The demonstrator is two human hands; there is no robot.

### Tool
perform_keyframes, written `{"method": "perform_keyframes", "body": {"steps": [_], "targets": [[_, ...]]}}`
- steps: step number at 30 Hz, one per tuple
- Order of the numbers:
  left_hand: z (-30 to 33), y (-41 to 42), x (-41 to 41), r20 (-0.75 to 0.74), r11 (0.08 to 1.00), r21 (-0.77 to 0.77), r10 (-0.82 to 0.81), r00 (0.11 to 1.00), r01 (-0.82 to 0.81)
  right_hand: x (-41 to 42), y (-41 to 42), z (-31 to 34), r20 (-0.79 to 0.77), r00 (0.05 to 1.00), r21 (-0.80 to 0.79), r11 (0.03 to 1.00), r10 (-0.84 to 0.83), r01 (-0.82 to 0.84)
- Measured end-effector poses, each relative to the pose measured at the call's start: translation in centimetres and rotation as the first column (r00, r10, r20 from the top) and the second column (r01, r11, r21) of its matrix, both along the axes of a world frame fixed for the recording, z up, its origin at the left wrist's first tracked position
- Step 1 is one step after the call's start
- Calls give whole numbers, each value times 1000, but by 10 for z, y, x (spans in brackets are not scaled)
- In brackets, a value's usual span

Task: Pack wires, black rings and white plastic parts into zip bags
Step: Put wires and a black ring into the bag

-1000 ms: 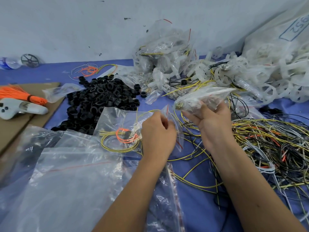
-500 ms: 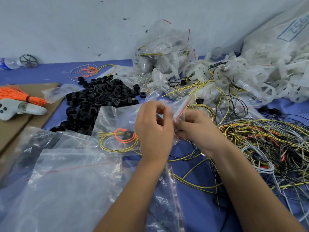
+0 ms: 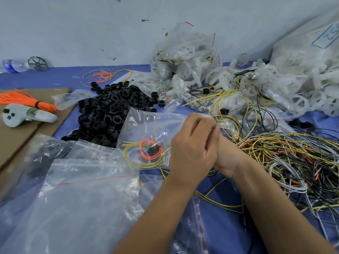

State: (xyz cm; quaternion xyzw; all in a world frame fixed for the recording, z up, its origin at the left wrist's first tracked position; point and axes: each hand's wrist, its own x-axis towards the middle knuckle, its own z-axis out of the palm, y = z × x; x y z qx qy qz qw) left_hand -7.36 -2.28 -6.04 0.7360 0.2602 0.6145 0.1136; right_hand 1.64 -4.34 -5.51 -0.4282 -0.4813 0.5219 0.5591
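Observation:
A clear zip bag (image 3: 146,125) lies in the middle of the blue cloth, holding coiled yellow and orange wires (image 3: 145,153) and a black ring. My left hand (image 3: 192,147) is at the bag's right edge, fingers curled and pinching it. My right hand (image 3: 226,158) is pressed against the left from behind at the same edge, with most of its fingers hidden. A heap of black rings (image 3: 110,114) lies left of the bag. White plastic parts (image 3: 275,88) are piled at the back right. A tangle of wires (image 3: 293,158) spreads to the right.
Empty zip bags (image 3: 82,198) are stacked at the front left. Filled bags (image 3: 183,57) lean on the wall, with a large sack (image 3: 311,43) at the far right. On the cardboard (image 3: 18,140) lie an orange wire bundle (image 3: 27,99) and a grey controller (image 3: 22,116). A bottle (image 3: 12,65) lies far left.
My right hand has come down and left from its raised position to meet the left hand. Both hands have closed together on the bag's right edge, and the bag now lies flatter.

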Motion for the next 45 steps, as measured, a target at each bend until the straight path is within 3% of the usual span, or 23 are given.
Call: {"method": "perform_keyframes", "body": {"steps": [2,5,7,9,12,14,16,19,21,30,36,45], "targets": [[0,-3,3,-9,1000,3,-21,1000,21,2,-1,-4,46,996,1,998,-70,70],[-2,-2,4,-10,1000,2,-15,1000,15,7,2,-7,416,877,-15,962,-242,273],[-1,-2,3,-9,1000,-3,-13,1000,13,8,3,-8,556,791,59,961,-256,270],[0,-3,3,-15,1000,-14,8,1000,-9,9,1,-7,567,790,90,972,-230,219],[1,-2,2,8,999,-24,21,1000,-21,4,0,-1,327,941,75,995,-87,66],[2,0,-1,36,1000,-24,15,999,-14,3,-2,4,29,998,3,998,55,-55],[1,2,-3,58,999,-39,29,998,-27,8,-1,7,-318,939,-92,982,129,-167],[0,6,-6,72,996,-80,32,997,-26,13,1,13,-604,782,-97,960,154,-264],[0,7,-6,69,997,-78,31,997,-25,11,4,14,-636,758,-113,955,142,-274],[-2,14,-8,113,995,-84,65,992,-55,1,12,4,-557,828,-229,948,61,-224],[5,6,-8,114,999,-32,0,993,4,4,11,6,-627,771,-109,967,111,-229],[-1,6,-8,89,995,-103,6,996,4,-4,19,-7,-541,841,-288,944,-22,-161]]}}
